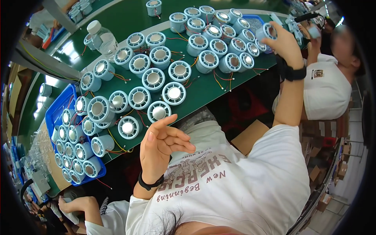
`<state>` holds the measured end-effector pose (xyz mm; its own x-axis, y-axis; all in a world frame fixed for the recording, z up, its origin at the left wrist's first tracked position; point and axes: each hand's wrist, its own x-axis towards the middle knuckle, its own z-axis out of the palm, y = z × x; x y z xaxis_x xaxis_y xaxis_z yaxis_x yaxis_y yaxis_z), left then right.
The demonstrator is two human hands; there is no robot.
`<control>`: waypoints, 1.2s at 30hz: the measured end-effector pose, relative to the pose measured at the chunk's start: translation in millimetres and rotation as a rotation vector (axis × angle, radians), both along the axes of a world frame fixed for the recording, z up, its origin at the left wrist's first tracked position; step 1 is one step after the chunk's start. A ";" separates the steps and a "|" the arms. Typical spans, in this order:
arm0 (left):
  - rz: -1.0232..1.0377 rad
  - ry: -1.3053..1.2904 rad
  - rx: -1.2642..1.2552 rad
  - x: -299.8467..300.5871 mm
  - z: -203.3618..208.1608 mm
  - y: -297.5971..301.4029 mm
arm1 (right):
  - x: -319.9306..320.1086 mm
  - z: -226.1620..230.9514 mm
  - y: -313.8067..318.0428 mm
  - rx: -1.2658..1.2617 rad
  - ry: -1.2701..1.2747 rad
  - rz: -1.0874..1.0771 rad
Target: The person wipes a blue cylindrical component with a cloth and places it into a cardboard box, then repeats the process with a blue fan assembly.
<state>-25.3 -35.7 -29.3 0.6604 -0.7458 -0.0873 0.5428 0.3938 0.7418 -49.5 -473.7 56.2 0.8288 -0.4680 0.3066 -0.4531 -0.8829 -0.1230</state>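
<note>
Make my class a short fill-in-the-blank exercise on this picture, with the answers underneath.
1. The right hand holds a round part coloured light ____.
2. The left hand holds ____.
3. The clear bottle has a ____ cap.
4. The table has a surface coloured ____.

Missing words: blue; nothing; white; green.

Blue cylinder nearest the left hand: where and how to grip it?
I'd pinch the blue cylinder across its round side wall, coming from above on the wearer's side: it appears upright, spoked face up, and another cylinder stands close on its far side, while the left hand is on the near side.
</note>
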 end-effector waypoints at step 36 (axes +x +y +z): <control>-0.190 -0.018 0.092 1.3 -5.0 -17.0 | 106.7 -10.0 -40.3 0.071 -0.122 0.072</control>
